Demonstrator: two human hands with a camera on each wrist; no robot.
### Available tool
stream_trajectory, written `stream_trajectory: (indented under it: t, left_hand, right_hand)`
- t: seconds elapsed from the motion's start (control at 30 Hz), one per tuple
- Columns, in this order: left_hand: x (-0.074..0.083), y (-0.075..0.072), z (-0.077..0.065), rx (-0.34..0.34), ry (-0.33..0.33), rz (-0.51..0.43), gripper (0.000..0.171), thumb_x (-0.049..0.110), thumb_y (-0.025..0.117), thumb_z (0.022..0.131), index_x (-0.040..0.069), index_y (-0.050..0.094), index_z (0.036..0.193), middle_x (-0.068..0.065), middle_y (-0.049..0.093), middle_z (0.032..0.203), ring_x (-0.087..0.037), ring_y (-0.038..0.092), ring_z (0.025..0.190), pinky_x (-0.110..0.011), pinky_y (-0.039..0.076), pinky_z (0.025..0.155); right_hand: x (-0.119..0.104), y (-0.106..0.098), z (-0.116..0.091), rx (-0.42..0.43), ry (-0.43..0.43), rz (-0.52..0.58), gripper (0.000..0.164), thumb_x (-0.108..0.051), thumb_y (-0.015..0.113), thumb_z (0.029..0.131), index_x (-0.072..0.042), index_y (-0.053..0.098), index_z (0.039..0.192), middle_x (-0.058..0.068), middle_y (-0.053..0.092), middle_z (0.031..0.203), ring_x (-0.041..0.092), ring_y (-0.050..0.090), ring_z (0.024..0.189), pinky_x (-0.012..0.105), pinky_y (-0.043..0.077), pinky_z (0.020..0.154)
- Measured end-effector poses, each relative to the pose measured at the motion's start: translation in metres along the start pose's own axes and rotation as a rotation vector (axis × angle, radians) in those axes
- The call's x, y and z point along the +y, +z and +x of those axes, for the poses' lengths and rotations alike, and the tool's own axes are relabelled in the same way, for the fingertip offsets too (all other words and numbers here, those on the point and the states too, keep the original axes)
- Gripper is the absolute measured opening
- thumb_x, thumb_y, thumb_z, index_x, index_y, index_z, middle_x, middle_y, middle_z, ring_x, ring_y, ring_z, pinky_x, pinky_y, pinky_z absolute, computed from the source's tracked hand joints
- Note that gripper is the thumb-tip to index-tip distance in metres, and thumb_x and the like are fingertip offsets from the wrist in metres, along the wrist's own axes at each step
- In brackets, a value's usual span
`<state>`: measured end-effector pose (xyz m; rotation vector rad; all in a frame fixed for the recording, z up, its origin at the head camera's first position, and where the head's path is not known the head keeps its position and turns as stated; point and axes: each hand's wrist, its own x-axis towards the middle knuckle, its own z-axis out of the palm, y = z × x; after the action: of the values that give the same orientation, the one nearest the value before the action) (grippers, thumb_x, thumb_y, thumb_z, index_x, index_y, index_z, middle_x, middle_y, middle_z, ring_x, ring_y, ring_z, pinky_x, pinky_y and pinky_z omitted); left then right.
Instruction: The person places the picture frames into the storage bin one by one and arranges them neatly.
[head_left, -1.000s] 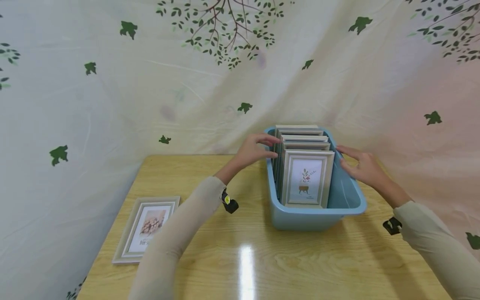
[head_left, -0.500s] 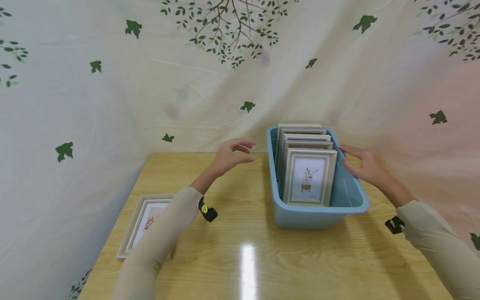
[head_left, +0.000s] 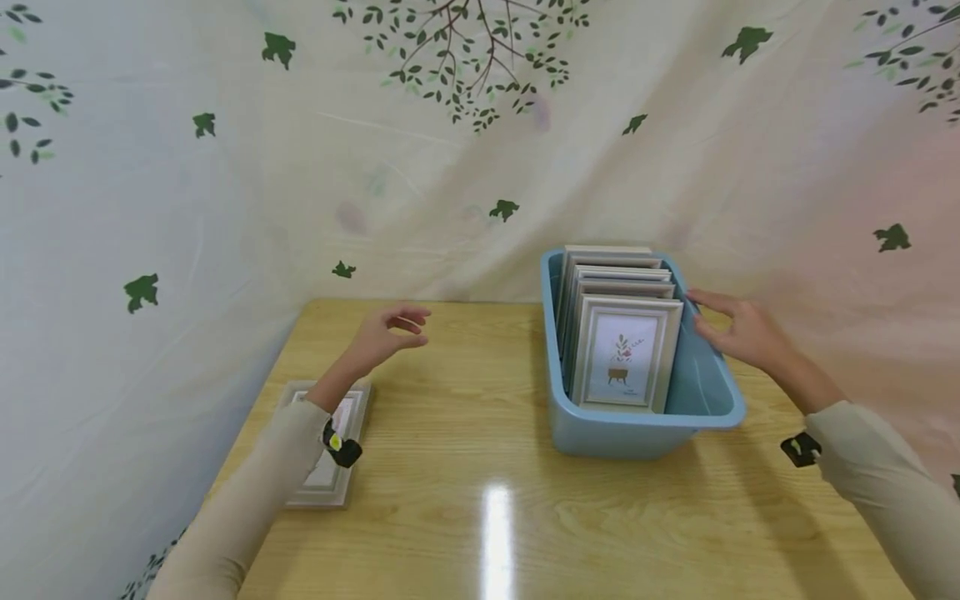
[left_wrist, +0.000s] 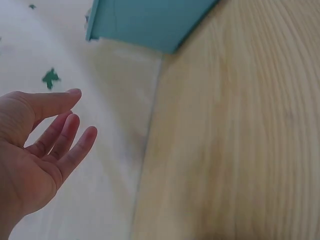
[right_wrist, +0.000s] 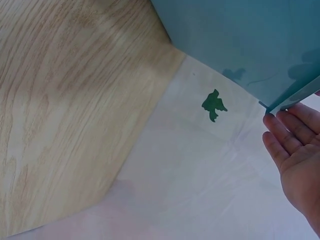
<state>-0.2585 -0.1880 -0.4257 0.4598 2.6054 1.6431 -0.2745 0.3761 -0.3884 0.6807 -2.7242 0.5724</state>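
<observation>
My left hand [head_left: 378, 340] hovers over the table's back left part, fingers loosely bent and holding nothing; the left wrist view shows the same hand [left_wrist: 42, 150] with thumb and fingertips apart. Under that forearm lies a picture frame [head_left: 322, 498], partly hidden by the sleeve. A blue plastic bin [head_left: 630, 442] stands right of centre with several picture frames upright in a row. The front picture frame [head_left: 626, 354] shows a potted plant. My right hand [head_left: 742, 333] touches the bin's right rim; in the right wrist view its fingers [right_wrist: 287, 135] lie nearly straight against the rim's underside.
The wooden table [head_left: 450, 417] ends at a hanging cloth [head_left: 420, 167] printed with leaves and branches. Close behind the bin is that cloth. A bright light reflection [head_left: 496, 542] crosses the table's front middle.
My left hand has moved left, from beside the frames in the bin to above the table's left part. The right hand stays at the bin's rim. The view has shifted slightly.
</observation>
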Motion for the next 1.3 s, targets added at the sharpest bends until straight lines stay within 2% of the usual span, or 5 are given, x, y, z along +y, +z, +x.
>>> stream_trajectory:
  t: [0.3,0.5,0.97,1.1,1.3]
  left_hand:
    - [-0.036,-0.051,-0.039,-0.007,-0.071,0.153,0.038,0.005,0.076,0.091,-0.002,0.067,0.127,-0.028,0.067,0.122,-0.041,0.067,0.108,-0.018,0.057,0.080]
    - [-0.052,-0.079,-0.060,-0.011,-0.099,0.186,0.039,0.005,0.076,0.090,-0.007,0.065,0.126,-0.033,0.064,0.123,-0.040,0.066,0.107,-0.017,0.056,0.080]
    - [-0.084,-0.122,-0.094,-0.064,-0.233,0.434,0.043,0.013,0.078,0.090,-0.010,0.066,0.124,-0.031,0.068,0.118,-0.040,0.067,0.104,-0.049,0.057,0.091]
    - [-0.090,-0.127,-0.100,-0.059,-0.264,0.452,0.044,0.014,0.078,0.090,-0.010,0.066,0.124,-0.032,0.067,0.121,-0.042,0.065,0.106,-0.055,0.055,0.094]
    - [-0.101,-0.131,-0.103,-0.055,-0.313,0.473,0.046,0.013,0.082,0.084,-0.010,0.068,0.121,-0.032,0.068,0.121,-0.044,0.067,0.105,-0.055,0.055,0.094]
  right_hand:
    - [0.000,-0.002,-0.001,-0.013,0.011,0.048,0.047,-0.015,0.065,0.095,0.003,0.060,0.138,0.031,0.061,0.134,0.051,0.065,0.112,0.058,0.056,0.081]
    - [0.000,-0.002,-0.002,0.001,-0.012,0.003,0.046,-0.016,0.066,0.095,0.002,0.061,0.137,0.028,0.064,0.133,0.031,0.067,0.094,0.026,0.044,0.068]
    - [0.000,-0.004,-0.002,-0.023,-0.001,0.020,0.047,-0.018,0.064,0.096,0.001,0.060,0.139,0.029,0.062,0.135,0.031,0.065,0.093,0.024,0.040,0.066]
    - [-0.001,-0.004,-0.002,-0.041,0.016,0.050,0.048,-0.018,0.063,0.097,0.002,0.057,0.141,0.030,0.059,0.138,0.051,0.062,0.117,0.045,0.056,0.079]
    - [-0.002,-0.003,0.000,-0.060,0.038,0.081,0.049,-0.019,0.062,0.099,0.002,0.055,0.143,0.033,0.055,0.140,0.060,0.054,0.122,0.075,0.046,0.091]
